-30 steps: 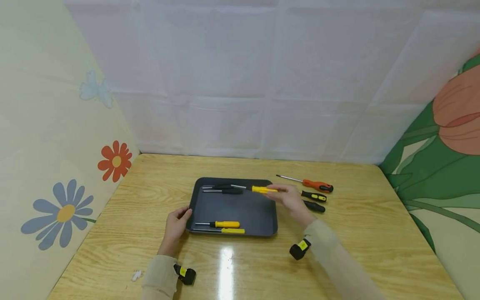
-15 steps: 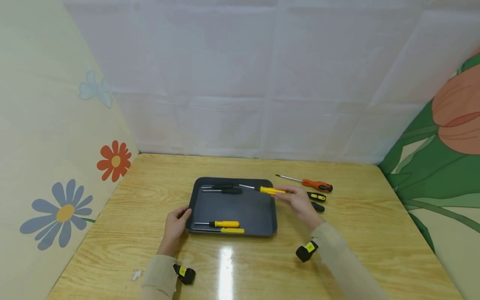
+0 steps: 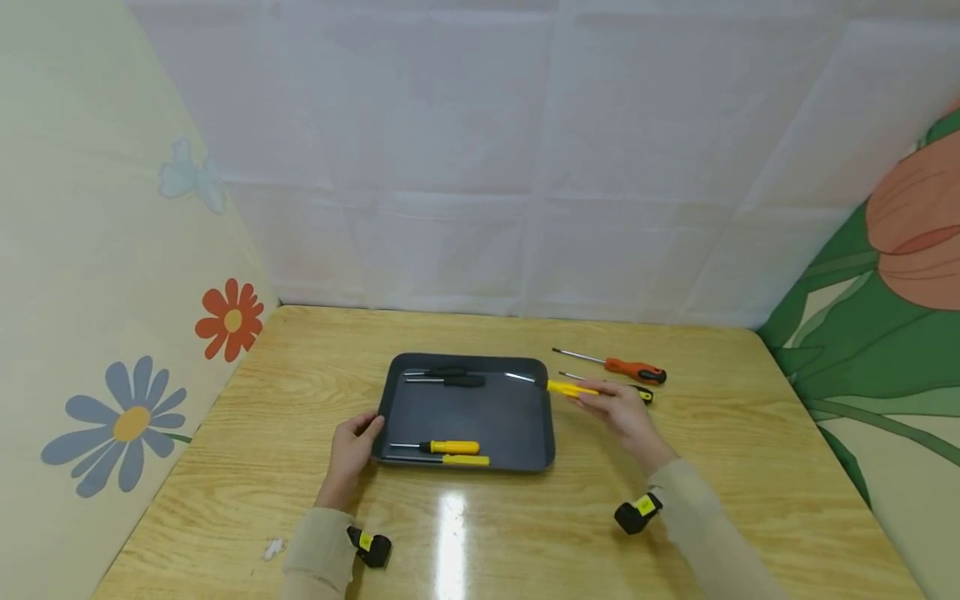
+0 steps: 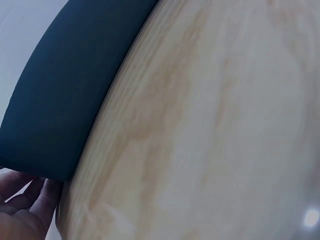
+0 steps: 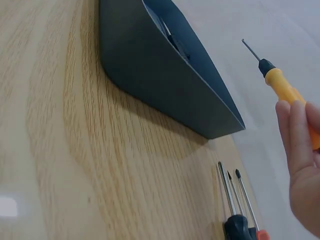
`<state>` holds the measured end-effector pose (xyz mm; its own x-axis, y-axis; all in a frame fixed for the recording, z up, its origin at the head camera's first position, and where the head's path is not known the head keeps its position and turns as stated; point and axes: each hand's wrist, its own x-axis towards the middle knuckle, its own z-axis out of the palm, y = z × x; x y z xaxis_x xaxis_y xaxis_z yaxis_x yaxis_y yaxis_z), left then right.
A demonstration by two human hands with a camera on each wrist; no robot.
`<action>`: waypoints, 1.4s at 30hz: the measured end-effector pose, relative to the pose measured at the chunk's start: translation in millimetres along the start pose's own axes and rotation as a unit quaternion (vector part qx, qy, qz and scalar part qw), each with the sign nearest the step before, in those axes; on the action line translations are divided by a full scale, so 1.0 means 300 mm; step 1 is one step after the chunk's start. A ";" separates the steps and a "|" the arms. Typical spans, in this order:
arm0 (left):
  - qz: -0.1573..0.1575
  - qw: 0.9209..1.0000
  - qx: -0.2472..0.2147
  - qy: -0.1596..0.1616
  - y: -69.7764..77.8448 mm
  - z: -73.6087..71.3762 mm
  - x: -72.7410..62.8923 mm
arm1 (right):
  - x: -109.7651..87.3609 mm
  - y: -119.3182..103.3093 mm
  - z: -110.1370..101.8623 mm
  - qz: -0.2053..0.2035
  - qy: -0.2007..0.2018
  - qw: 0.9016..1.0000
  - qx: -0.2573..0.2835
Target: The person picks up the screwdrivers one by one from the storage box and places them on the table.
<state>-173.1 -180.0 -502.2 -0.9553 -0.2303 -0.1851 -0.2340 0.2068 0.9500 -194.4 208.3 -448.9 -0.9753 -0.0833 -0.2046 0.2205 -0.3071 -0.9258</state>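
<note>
A yellow-handled screwdriver (image 3: 572, 388) is gripped in my right hand (image 3: 624, 417), its shaft pointing left over the right rim of the dark grey tray (image 3: 480, 408). In the right wrist view the same screwdriver (image 5: 284, 89) is raised above the tray's edge, fingers around the handle. My left hand (image 3: 352, 450) holds the tray's left rim, thumb at the edge. In the left wrist view its fingers (image 4: 45, 202) meet the tray's corner. Two black-handled screwdrivers (image 3: 461, 381) lie along the tray's back, and two with yellow handles (image 3: 455, 447) along its front.
Right of the tray, a red-and-black screwdriver (image 3: 636, 371) lies on the wooden table (image 3: 735, 467). Beside it a black-and-yellow one (image 3: 645, 394) is partly covered by my right hand. A third, black-handled screwdriver (image 5: 237, 227) shows in the right wrist view. A white scrap (image 3: 273, 548) lies front left.
My right hand has moved right with the yellow screwdriver, from above the tray's back to its right rim, and now covers more of the loose screwdrivers. My left hand has stayed put.
</note>
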 end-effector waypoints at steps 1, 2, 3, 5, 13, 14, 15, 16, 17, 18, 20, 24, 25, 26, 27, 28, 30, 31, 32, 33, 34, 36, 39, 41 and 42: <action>0.001 1.000 0.001 0.000 0.000 -0.001 0.001 | -0.002 0.000 -0.008 -0.002 -0.001 1.000 0.003; 0.001 1.000 0.000 0.000 0.000 -0.001 0.001 | -0.004 0.000 -0.015 -0.002 -0.002 1.000 0.007; 0.002 1.000 0.001 0.000 0.000 -0.002 0.001 | -0.007 0.000 -0.021 -0.004 -0.003 1.000 0.008; 0.005 1.000 0.002 0.002 0.002 -0.003 0.000 | -0.011 -0.001 -0.031 -0.004 -0.002 1.000 0.010; 0.003 1.000 0.001 -0.003 0.001 0.000 -0.001 | -0.031 -0.003 -0.085 -0.002 -0.002 1.000 0.004; 0.003 1.000 0.000 -0.003 0.001 0.001 -0.001 | -0.034 -0.003 -0.093 -0.001 -0.005 1.000 0.002; 0.003 1.000 -0.001 -0.003 0.001 0.001 -0.001 | -0.038 -0.002 -0.100 -0.003 -0.004 1.000 0.004; 0.003 1.000 -0.003 -0.003 0.001 0.001 -0.001 | -0.040 -0.002 -0.108 -0.002 -0.006 1.000 0.003; 0.003 1.000 -0.003 -0.003 0.001 0.001 0.000 | -0.043 -0.001 -0.115 -0.002 -0.004 1.000 0.006; 0.003 1.000 -0.003 -0.002 0.001 0.001 0.000 | -0.046 0.000 -0.123 -0.002 -0.009 1.000 0.007; 0.002 1.000 -0.002 -0.001 0.001 0.001 0.001 | -0.050 0.002 -0.137 -0.001 -0.008 1.000 0.012; 0.000 1.000 -0.002 -0.001 -0.001 0.001 0.003 | -0.051 0.011 -0.166 -0.004 -0.018 1.000 0.025; 0.000 1.000 -0.002 -0.001 -0.001 0.000 0.002 | -0.050 0.013 -0.174 -0.005 -0.020 0.999 0.031; 0.000 1.000 -0.002 -0.001 -0.002 0.000 0.002 | -0.051 0.015 -0.180 -0.006 -0.022 0.999 0.028; 0.001 1.000 -0.002 -0.001 -0.002 0.000 0.002 | -0.052 0.016 -0.186 -0.005 -0.021 0.999 0.026; 0.001 1.000 -0.001 -0.002 -0.002 0.000 0.001 | -0.053 0.016 -0.192 -0.003 -0.017 1.000 0.021; 0.000 1.000 -0.002 -0.002 -0.002 0.000 0.000 | -0.057 0.016 -0.201 0.004 -0.002 1.000 0.006; -0.002 1.000 -0.003 -0.003 -0.001 0.000 -0.001 | -0.060 0.015 -0.205 0.009 0.006 1.000 -0.003; -0.003 1.000 -0.003 -0.003 0.000 0.000 -0.002 | -0.063 0.013 -0.205 0.014 0.019 1.000 -0.012; -0.005 1.000 -0.004 -0.002 0.000 0.000 -0.001 | -0.066 0.011 -0.208 0.020 0.027 0.999 -0.015; -0.006 1.000 -0.004 -0.001 0.000 0.000 -0.001 | -0.070 0.008 -0.208 0.024 0.034 0.999 -0.017; -0.008 1.000 -0.005 -0.001 0.000 0.000 -0.001 | -0.075 0.002 -0.208 0.030 0.045 0.998 -0.017; -0.010 1.000 -0.006 0.001 0.000 0.001 0.001 | -0.080 -0.001 -0.214 0.032 0.045 0.998 -0.007; -0.009 1.000 -0.005 0.000 -0.002 0.000 0.003 | -0.081 -0.002 -0.219 0.031 0.043 0.999 -0.003; -0.008 1.000 -0.004 0.001 -0.003 0.001 0.004 | -0.081 -0.002 -0.221 0.030 0.043 0.999 -0.002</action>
<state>-173.9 -180.3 -503.4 -0.9514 -0.2346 -0.1994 -0.2470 0.1951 0.9492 -171.6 273.3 -464.6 -0.9578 -0.0197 -0.2867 0.2792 -0.2997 -0.9123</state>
